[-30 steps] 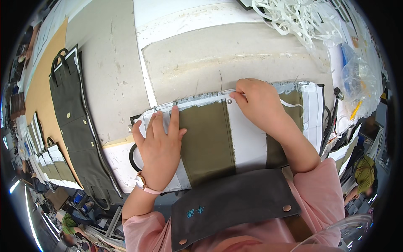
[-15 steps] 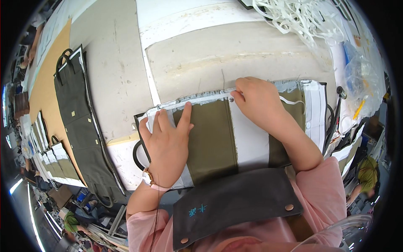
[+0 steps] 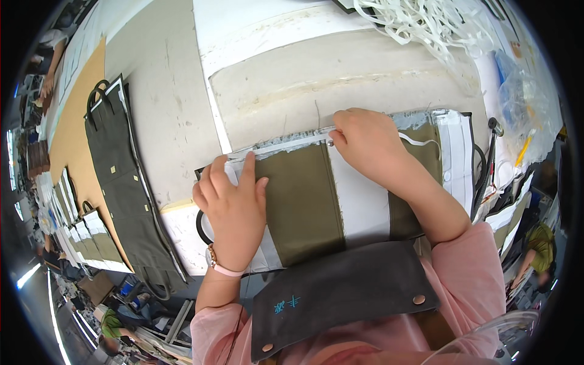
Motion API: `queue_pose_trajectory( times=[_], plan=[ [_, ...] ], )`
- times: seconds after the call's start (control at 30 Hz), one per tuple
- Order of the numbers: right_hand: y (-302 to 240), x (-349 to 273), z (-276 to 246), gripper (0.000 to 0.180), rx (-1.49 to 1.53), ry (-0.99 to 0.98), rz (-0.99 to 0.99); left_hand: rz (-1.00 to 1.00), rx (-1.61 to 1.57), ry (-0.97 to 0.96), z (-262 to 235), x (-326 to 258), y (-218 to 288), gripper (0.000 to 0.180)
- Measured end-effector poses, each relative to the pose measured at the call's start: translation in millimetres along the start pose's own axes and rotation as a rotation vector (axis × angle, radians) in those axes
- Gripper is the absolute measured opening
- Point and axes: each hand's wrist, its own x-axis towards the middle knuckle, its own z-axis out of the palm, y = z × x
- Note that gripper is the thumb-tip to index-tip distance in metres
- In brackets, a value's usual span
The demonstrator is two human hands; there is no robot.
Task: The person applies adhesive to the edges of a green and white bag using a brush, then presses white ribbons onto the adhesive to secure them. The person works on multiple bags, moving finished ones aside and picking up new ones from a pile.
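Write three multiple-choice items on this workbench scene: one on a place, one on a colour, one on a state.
1. Where does the tangle of white cord lie?
A. far right of the table
B. under the left hand
C. on the dark bags

2. What colour are the panel's two outer stripes?
A. red
B. olive green
C. yellow

3. How is the left hand placed?
A. clenched in the air
B. gripping scissors
C. flat on the panel

Answers: 1 A, the cord is piled at the top right; 2 B, olive flanks a white stripe; 3 C, its fingers are spread on the fabric while the right hand pinches the top edge.
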Motion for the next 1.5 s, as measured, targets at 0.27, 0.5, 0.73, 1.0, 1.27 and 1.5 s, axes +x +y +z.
queue_pose_trajectory(
  times=[0.27,0.5,0.73,1.0,1.27,1.5],
  plan=[
    [1,1,2,0.017,-0.021,-0.028,0.01,0.019,-0.014,0.091,-6,3,10,0.039],
    [-2,1,1,0.017,-0.025,-0.014,0.002,0.239,-0.133,0.103,20,13,37,0.039],
    [6,-7,-14,0.02,-0.017,-0.002,0.06,0.249,-0.087,0.087,28,16,42,0.04],
    [60,-26,-53,0.024,0.139,-0.071,0.318,0.226,-0.098,0.084,27,14,47,0.044],
    [66,-28,-36,0.024,-0.01,0.016,0.24,0.218,-0.075,0.046,23,17,50,0.048],
    [63,-26,-36,0.024,-0.031,0.007,0.256,0.241,-0.09,0.05,20,23,54,0.061]
  ],
)
